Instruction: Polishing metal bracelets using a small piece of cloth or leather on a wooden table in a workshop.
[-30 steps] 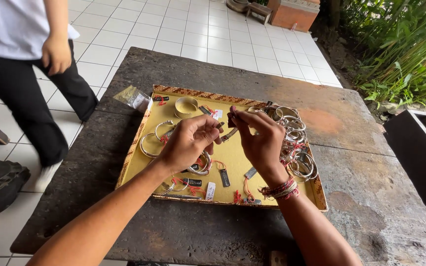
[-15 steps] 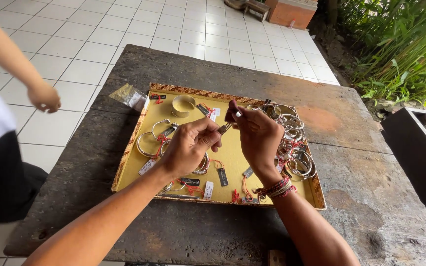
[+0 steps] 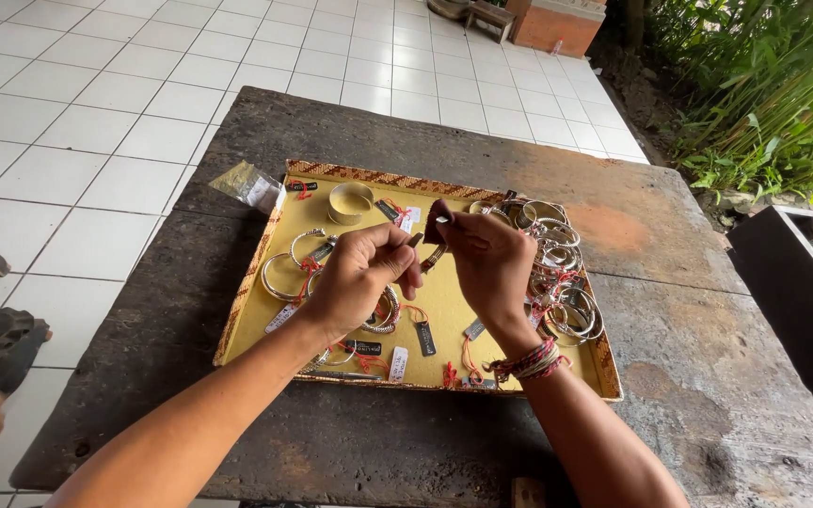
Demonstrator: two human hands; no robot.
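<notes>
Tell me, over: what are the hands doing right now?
Left hand and right hand pinch a small metal piece together above the yellow tray. Silver bangles piled at its right. Nothing in the way.

Small dark and white tags (image 3: 424,338) lie in the yellow tray (image 3: 444,310).

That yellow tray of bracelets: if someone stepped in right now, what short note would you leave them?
Left hand and right hand are together above the yellow tray, pinching a small metal piece between the fingertips; what it is stays unclear. Silver bangles are heaped at the tray's right side, and a few tagged ones lie at the left. A wide cuff sits near the far edge. How much is finished cannot be told.
</notes>
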